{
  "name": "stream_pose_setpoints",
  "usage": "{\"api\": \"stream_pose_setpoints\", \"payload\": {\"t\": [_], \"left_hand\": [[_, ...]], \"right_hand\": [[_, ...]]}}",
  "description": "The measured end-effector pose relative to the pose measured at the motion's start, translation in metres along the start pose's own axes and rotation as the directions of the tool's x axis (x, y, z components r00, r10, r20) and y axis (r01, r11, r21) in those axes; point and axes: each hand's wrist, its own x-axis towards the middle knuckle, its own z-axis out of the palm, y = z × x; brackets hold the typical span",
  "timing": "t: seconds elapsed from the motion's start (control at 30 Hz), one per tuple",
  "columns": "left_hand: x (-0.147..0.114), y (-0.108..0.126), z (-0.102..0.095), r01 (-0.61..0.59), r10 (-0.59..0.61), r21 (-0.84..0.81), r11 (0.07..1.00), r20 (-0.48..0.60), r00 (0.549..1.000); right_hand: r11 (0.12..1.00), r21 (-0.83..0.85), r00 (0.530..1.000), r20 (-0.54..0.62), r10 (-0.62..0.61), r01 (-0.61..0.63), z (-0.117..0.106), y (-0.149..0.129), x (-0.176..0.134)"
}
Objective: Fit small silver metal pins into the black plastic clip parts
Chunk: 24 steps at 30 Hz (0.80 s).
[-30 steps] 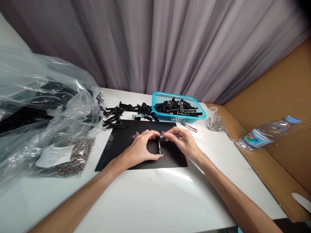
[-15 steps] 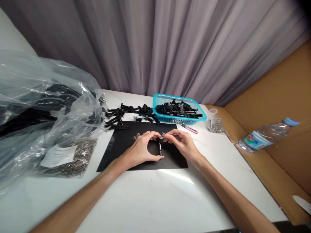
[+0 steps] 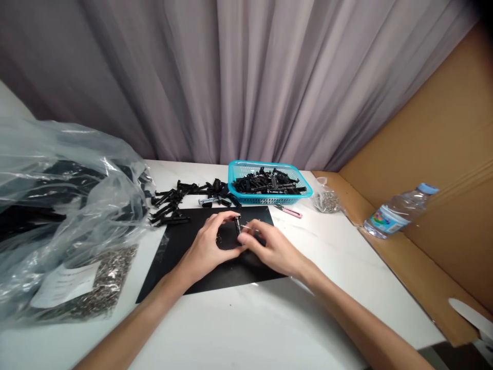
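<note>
My left hand (image 3: 206, 245) is closed on a narrow black plastic part (image 3: 238, 224), spanning it end to end between fingertips and thumb above a black mat (image 3: 169, 262). The part stands nearly upright, and its lower end is partly covered by fingers. My right hand (image 3: 275, 247) pinches a thin, light-coloured stick-like piece (image 3: 245, 227) against the part's right side. Most of that piece is hidden in the fingers, so its kind cannot be made out. Small metal bits, partly hidden by my hands, lie on the mat.
Behind the mat stands a blue basket (image 3: 269, 199) of black parts, with loose black parts (image 3: 173, 200) to its left. A pink-handled cutter (image 3: 289, 211), a small bag of metal bits (image 3: 328, 200), a water bottle (image 3: 396, 213) and a large plastic bag (image 3: 96, 205) lie around.
My right hand has moved from the part's far end down along its side, towards the near end. The view has shifted, and the part now stands more upright. Both hands keep their grips.
</note>
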Motion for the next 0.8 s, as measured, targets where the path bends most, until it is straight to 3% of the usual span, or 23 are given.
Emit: {"api": "stream_pose_setpoints", "payload": {"t": [0.13,0.3,0.47,0.53,0.63,0.7,0.8], "left_hand": [[0.001,0.001,-0.005,0.008,-0.008,0.019,1.0,0.01,1.0],[0.0,0.003,-0.005,0.002,-0.002,0.025,1.0,-0.002,1.0],[0.001,-0.003,-0.008,0.023,-0.019,0.082,0.996,-0.054,0.998],[0.004,-0.008,-0.011,0.023,-0.012,0.113,0.993,-0.094,0.996],[0.008,-0.016,-0.017,0.028,0.006,0.185,0.982,-0.179,0.984],[0.009,-0.02,-0.024,0.063,0.002,0.284,0.957,-0.222,0.975],[0.007,-0.025,-0.036,0.136,-0.017,0.427,0.894,-0.271,0.962]], "right_hand": [[0.997,-0.06,0.993,-0.109,0.037,-0.044,0.016,-0.008,-0.003],[0.978,0.19,0.979,-0.169,0.115,-0.082,0.03,0.006,0.001],[0.948,0.309,0.951,-0.264,0.159,-0.073,0.009,0.019,0.013],[0.962,0.269,0.901,-0.405,0.154,-0.043,-0.014,0.023,0.024],[0.999,0.006,0.742,-0.67,0.03,-0.035,-0.052,0.032,0.048],[0.952,-0.28,0.685,-0.719,-0.119,-0.128,-0.072,0.04,0.066],[0.905,-0.377,0.633,-0.754,-0.175,-0.198,-0.081,0.053,0.081]]}}
